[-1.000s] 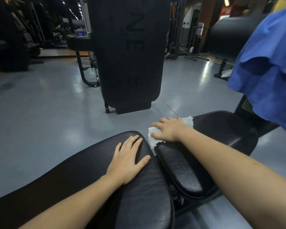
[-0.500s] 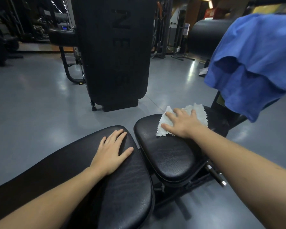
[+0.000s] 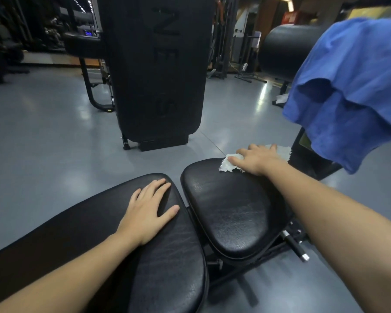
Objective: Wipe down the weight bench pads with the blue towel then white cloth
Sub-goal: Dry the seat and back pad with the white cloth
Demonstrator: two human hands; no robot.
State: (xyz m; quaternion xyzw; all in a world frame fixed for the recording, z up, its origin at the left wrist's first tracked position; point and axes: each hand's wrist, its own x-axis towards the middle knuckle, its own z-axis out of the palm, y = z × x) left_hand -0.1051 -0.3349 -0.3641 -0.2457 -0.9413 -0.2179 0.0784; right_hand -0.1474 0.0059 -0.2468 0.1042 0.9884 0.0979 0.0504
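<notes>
The right hand (image 3: 259, 159) lay flat on the white cloth (image 3: 229, 164) at the far edge of the smaller seat pad (image 3: 233, 213), the fingers (image 3: 243, 151) stretched out nearly straight and pressing down on the cloth without gripping it. The cloth was bunched under the palm; a ragged corner showed to the left of the hand and another strip showed past the fingertips on the far right side. Whether any finger curled under a fold could not be told.

The relation that mattered was this: almost all of the seat pad lay on the near side of the cloth, between the hand and the person. The pad's long axis ran from far to near, roughly along the line of the right forearm. Judged from that, the next stroke would call for a pull toward the person along that axis, with the palm kept flat so the cloth did not slip out or ball up.

The left hand (image 3: 148, 213) rested open, fingers slightly spread, on the far end of the long back pad (image 3: 167, 267), just left of the gap between the 2 pads. It held nothing and seemed to serve as a brace. It was well apart from the cloth, so the right hand was plainly the working one.

The blue towel (image 3: 350, 86) hung draped over a dark frame at the far right, above and beyond the seat pad, touched by neither hand. This suggested the white-cloth pass was under way.
</notes>
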